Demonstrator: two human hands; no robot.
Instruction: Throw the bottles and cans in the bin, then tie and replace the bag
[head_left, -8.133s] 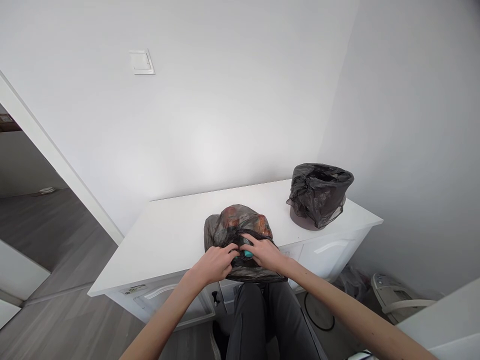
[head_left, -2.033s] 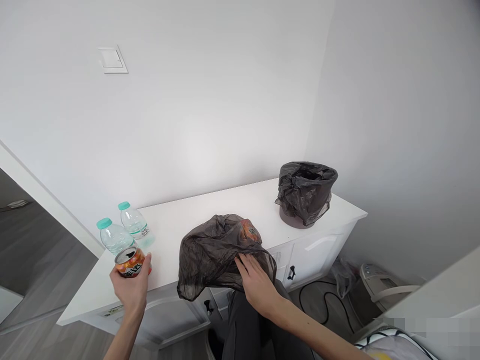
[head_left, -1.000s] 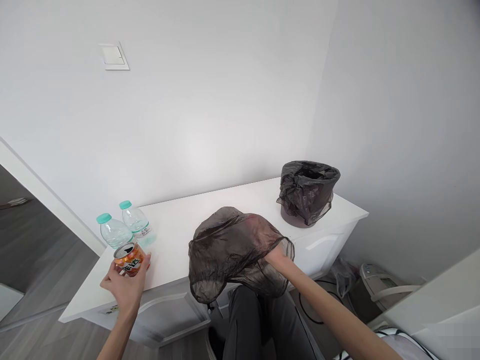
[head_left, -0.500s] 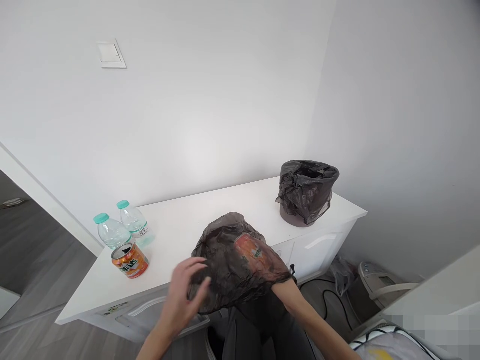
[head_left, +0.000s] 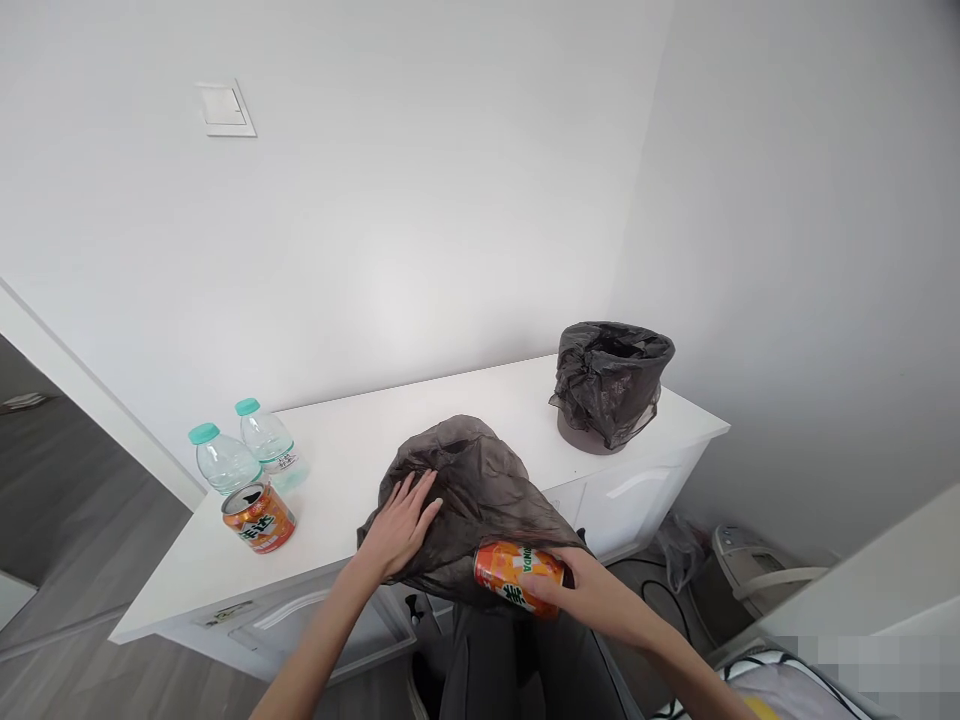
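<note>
A thin dark plastic bag [head_left: 480,480] lies crumpled near the front edge of a white cabinet top [head_left: 360,450]. My left hand [head_left: 401,520] rests flat on the bag's left side with fingers spread. My right hand [head_left: 574,590] grips an orange soda can [head_left: 517,576] held sideways just outside the bag's front, over the cabinet edge. A second orange can [head_left: 259,516] stands at the left of the top, in front of two small clear bottles with teal caps [head_left: 247,455].
A small bin lined with a black bag [head_left: 611,380] stands at the right rear of the cabinet top. A light switch [head_left: 225,107] is on the wall. A white appliance [head_left: 754,565] and cables lie on the floor to the right. My dark trousers [head_left: 495,665] show below.
My left hand set the first can beside the bottles and came over to press on the bag. My right hand drew a second orange can out of the bag.
</note>
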